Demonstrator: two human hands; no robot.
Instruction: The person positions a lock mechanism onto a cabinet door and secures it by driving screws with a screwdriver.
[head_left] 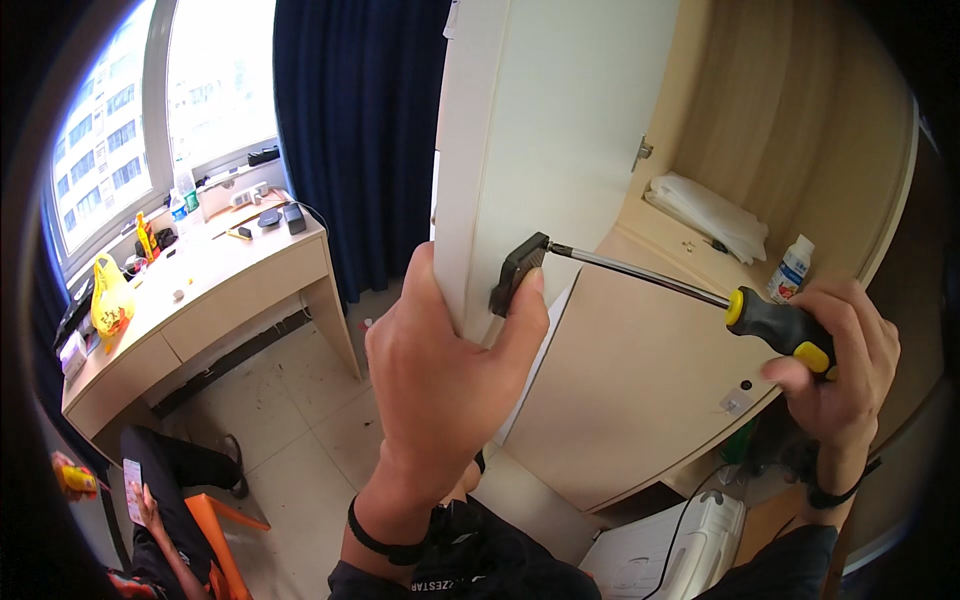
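Screwdriver (736, 306) near labelled bottle (791, 268)

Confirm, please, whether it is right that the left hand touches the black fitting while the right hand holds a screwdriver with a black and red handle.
Not quite: in the head view, the screwdriver handle is black and yellow, not black and red. The left hand touches the black fitting; the right hand holds the screwdriver.

Seated person (178, 468) partly beyond the lower edge
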